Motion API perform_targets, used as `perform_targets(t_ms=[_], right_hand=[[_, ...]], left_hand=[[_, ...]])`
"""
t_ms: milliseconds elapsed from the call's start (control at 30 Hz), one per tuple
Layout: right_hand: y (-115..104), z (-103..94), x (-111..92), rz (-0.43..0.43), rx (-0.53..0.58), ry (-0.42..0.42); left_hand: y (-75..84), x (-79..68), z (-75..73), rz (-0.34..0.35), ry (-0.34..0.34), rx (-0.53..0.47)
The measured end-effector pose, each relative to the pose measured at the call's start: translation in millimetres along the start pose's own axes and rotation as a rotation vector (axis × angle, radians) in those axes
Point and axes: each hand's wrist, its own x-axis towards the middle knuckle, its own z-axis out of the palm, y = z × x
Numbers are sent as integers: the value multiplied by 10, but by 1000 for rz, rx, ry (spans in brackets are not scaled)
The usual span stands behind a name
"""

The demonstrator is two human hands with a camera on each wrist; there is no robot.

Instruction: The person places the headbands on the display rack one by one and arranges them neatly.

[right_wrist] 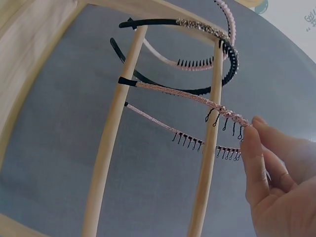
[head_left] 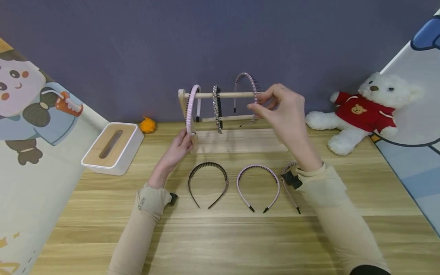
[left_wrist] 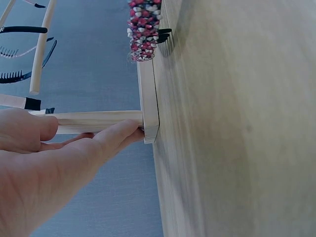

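My right hand (head_left: 287, 109) pinches a pink, glittery headband (right_wrist: 187, 94) with comb teeth between thumb and fingertips. That headband hangs around the top rail of a wooden rack (head_left: 237, 94). Low on the rack's left side, my left hand (head_left: 177, 149) grips the upright post (left_wrist: 98, 118), thumb on one face and fingers on the other. Further left on the rail hang a pale pink headband (head_left: 190, 110) and a dark headband with silver sparkle (head_left: 216, 107). On the table in front lie a dark toothed headband (head_left: 207, 164), a pink one (head_left: 258, 166) and another (head_left: 291, 196) partly behind my right wrist.
At the left stands a white tissue box (head_left: 134, 143) with a wooden lid, beside a small orange fuzzy object (head_left: 148, 125). A white teddy bear (head_left: 361, 110) in a red sweater sits at the right. The grey-blue wall (head_left: 154, 57) rises behind the rack.
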Motion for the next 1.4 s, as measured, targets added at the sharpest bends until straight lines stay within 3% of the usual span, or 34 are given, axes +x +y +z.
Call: perform_targets(t_ms=[733, 1167, 1400], right_hand=[[-31, 338, 1, 136, -8, -90], [-54, 363, -19, 142, -23, -93], [-60, 356, -56, 101, -14, -61]], left_hand=[[18, 8, 19, 7, 3, 0], [15, 1, 10, -8, 9, -18], [1, 14, 3, -11, 6, -20]])
